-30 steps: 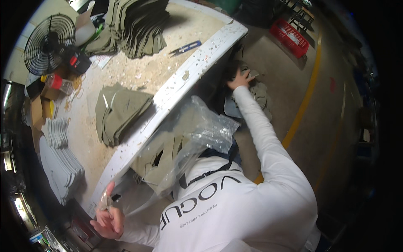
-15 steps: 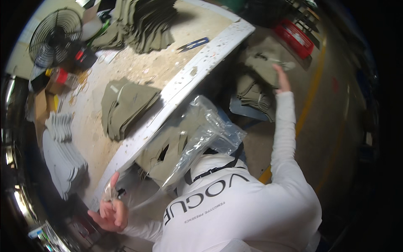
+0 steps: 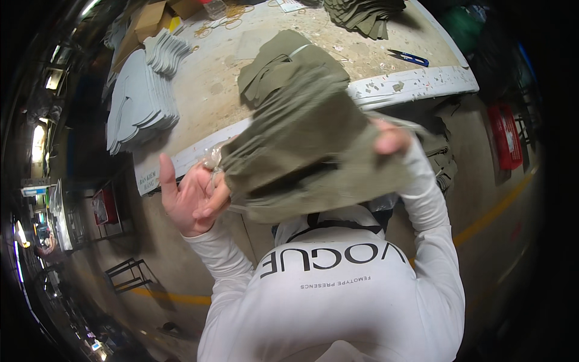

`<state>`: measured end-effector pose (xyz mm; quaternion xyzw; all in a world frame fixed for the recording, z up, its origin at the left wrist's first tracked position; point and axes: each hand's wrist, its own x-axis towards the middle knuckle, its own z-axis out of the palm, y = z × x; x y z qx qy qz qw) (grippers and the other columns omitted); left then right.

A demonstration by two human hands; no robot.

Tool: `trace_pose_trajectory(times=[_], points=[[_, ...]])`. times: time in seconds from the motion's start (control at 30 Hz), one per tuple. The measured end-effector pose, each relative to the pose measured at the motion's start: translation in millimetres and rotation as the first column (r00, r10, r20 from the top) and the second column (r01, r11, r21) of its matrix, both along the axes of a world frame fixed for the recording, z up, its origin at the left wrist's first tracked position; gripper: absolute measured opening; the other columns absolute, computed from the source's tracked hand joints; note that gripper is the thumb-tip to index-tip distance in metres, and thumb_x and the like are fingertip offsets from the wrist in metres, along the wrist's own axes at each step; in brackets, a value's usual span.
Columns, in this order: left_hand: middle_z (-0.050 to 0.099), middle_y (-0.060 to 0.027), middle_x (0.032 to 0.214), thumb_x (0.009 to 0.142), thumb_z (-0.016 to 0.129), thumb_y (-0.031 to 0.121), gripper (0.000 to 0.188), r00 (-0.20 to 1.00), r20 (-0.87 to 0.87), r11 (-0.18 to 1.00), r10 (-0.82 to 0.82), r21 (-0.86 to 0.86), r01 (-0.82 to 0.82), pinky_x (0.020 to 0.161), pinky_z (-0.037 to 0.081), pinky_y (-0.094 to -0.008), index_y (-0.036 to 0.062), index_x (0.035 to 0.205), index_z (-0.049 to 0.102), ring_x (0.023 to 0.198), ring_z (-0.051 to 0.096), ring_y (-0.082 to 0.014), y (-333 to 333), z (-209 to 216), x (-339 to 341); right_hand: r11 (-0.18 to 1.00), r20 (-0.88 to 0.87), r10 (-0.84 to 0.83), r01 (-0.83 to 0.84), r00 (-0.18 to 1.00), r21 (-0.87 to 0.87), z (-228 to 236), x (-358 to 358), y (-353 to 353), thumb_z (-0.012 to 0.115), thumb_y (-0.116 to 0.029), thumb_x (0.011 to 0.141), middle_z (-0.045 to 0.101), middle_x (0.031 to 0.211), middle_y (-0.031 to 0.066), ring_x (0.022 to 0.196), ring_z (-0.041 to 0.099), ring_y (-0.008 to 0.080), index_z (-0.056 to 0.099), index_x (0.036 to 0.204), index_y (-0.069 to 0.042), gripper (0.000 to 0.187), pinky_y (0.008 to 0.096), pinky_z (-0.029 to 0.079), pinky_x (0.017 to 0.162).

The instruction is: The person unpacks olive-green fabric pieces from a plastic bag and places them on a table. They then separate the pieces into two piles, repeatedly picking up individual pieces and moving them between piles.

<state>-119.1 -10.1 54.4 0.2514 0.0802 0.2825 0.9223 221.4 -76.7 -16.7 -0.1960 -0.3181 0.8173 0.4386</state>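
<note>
A thick stack of olive-green cut fabric pieces (image 3: 319, 145), blurred by motion, is held up in front of my chest. My right hand (image 3: 392, 137) grips its right side, thumb on top. Beside the stack's left edge is my left hand (image 3: 196, 196), thumb spread wide and fingers half bent. Some crumpled clear plastic (image 3: 212, 157) shows by its fingertips; whether those fingers touch the fabric is unclear. Beyond, partly covered by the held stack, another olive bundle (image 3: 274, 51) with a pale tie lies on the table. The lap is mostly hidden under the held stack.
The worktable (image 3: 211, 90) has a white front edge. On it are light grey cut pieces (image 3: 142, 102), dark-blue-handled snips (image 3: 410, 58) and a far olive pile (image 3: 365, 15). More olive pieces (image 3: 443, 160) sit low at right, near a red crate (image 3: 505, 136) on the floor.
My right hand has come in from the far right with the olive stack, now before my chest. The view has turned left. The plastic bag of olive pieces on my lap is now mostly covered.
</note>
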Motion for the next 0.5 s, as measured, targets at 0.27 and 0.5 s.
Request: trace_pose_trajectory(times=[0.27, 0.5], points=[[0.047, -0.0060, 0.056, 0.089, 0.035, 0.073, 0.114, 1.000, -0.015, 0.993, 0.009, -0.119, -0.011, 0.034, 0.032, -0.0183, -0.0116, 0.139, -0.024, 0.036, 0.032, -0.0075, 1, -7, -4, 0.922, 0.288, 0.026, 0.088, 0.957, -0.376, -41, -51, -11, 0.065, -0.030, 0.087, 0.058, 0.124, 0.0123, 0.112, 0.057, 0.0185, 0.043, 0.138, -0.002, 0.062, 0.0305, 0.046, 0.094], [0.049, -0.0060, 0.054, 0.089, 0.033, 0.073, 0.116, 0.998, -0.044, 0.998, -0.053, 0.024, 0.054, 0.035, 0.033, -0.0149, -0.0184, 0.137, -0.020, 0.037, 0.037, -0.0042, 1, -11, -17, 0.854, 0.857, -0.474, -0.340, -0.202, 0.393, -10, 20, -75, 0.076, -0.031, 0.075, 0.054, 0.126, 0.0153, 0.111, 0.054, 0.0329, 0.048, 0.134, -0.009, 0.069, 0.0407, 0.042, 0.092]])
